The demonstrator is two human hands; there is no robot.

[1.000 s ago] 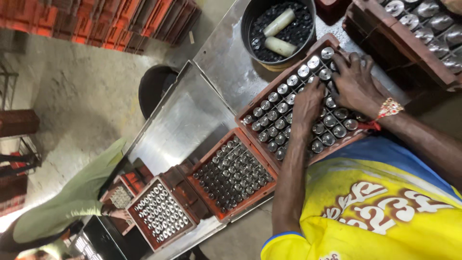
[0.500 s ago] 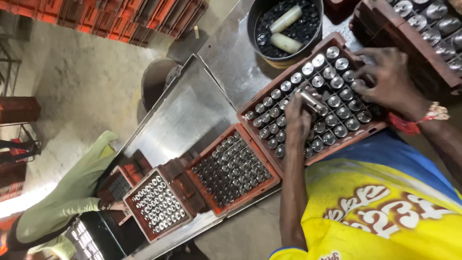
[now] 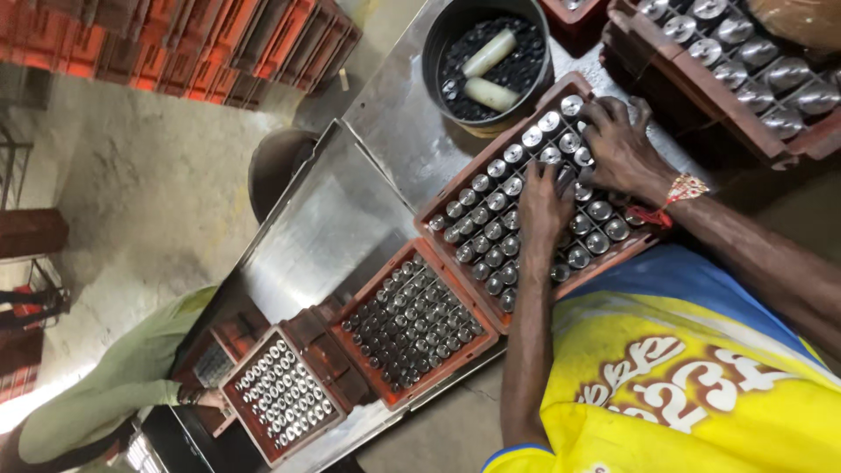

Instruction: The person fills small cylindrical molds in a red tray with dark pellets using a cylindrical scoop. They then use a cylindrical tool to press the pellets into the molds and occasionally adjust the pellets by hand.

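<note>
A red-brown crate [image 3: 496, 151] full of bottles with silver caps [image 3: 491, 223] sits on a metal table [image 3: 324, 228]. My left hand [image 3: 543, 197] lies on the caps near the crate's middle, fingers close together and pointing at the far rows. Whether it holds anything is hidden. My right hand [image 3: 618, 144], with a red band at the wrist, rests beside it over the far right rows, fingers spread on the caps. The two hands almost touch. My yellow shirt fills the lower right.
A black bucket [image 3: 431, 61] with dark bits and two white cylinders stands beyond the crate. Two more crates [image 3: 407, 324] [image 3: 280, 394] of small bottles lie to the left; another person's hand [image 3: 206, 398] in a green sleeve touches the farther one. A crate [image 3: 745, 74] sits upper right.
My right hand has come back from the far right crate onto the caps of the near crate. My left hand has shifted slightly toward the far rows.
</note>
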